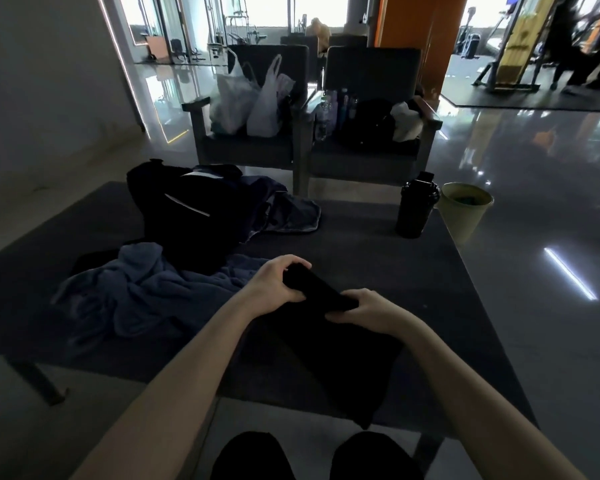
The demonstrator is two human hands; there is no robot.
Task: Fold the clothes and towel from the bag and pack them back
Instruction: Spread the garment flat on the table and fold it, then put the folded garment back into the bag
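A black garment (326, 362) lies on the dark desk (378, 258) before a seated person. Both hands grip its bunched top edge: the left hand (274, 287) has its fingers curled round one end, and the right hand (368, 311) pinches the other. Its lower part trails toward the near desk edge and could slide off. A crumpled blue towel (142, 292) lies just left, with the black bag (187, 213) behind. In this dim light, uneven folds are likely.

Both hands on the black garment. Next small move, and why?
Probably fold the gripped far end toward the near edge: left hand and right hand both hold that end of the black garment, while the rest lies spread on the table.
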